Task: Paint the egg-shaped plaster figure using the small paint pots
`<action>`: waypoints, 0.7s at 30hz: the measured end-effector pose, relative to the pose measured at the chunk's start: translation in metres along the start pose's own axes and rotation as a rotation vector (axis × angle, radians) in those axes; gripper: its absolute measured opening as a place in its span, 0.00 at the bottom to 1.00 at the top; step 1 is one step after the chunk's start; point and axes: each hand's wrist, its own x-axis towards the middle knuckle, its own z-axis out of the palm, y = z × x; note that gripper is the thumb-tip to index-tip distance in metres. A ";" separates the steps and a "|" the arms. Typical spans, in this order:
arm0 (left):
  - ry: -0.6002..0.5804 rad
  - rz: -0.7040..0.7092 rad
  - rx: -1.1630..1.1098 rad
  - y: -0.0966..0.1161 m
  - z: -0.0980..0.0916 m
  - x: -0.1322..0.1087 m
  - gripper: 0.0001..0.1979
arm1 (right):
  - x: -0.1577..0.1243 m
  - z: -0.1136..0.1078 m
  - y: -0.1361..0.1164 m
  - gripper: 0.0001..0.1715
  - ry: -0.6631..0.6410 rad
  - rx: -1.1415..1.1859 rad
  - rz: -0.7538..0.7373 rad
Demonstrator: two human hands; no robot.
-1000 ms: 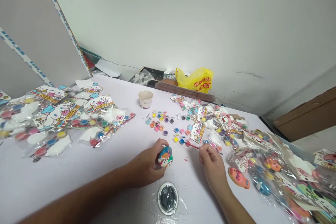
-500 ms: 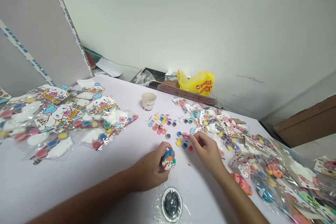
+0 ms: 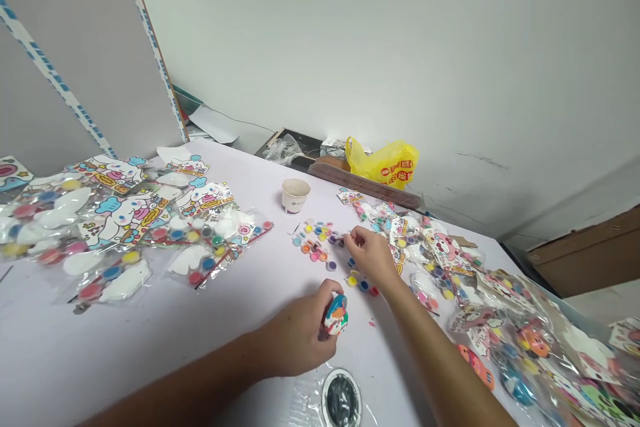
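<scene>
My left hand is closed round a small painted figurine, coloured blue, orange and white, held just above the white table. My right hand reaches forward with its fingers pinched on a thin paintbrush whose tip sits over a strip of small paint pots. More paint pots lie just below that hand.
A paper cup stands behind the pots. Bagged craft kits cover the left of the table and more bags the right. A round black lid lies near the front edge. A yellow plastic bag sits by the wall.
My right hand has moved forward and left with the brush, from beside the figurine to the far paint pots. The left hand keeps hold of the figurine.
</scene>
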 end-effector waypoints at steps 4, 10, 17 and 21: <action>0.001 -0.011 0.016 -0.001 0.000 0.000 0.24 | -0.001 0.002 0.002 0.19 -0.002 0.039 0.033; -0.011 0.007 0.006 0.001 -0.001 0.002 0.23 | -0.005 -0.004 0.001 0.20 0.042 0.132 0.050; -0.019 -0.001 0.022 0.002 -0.002 0.001 0.23 | -0.034 -0.030 -0.002 0.22 0.047 0.328 0.079; -0.029 -0.021 0.022 0.003 -0.002 0.000 0.23 | -0.055 -0.041 0.000 0.22 0.014 0.425 0.081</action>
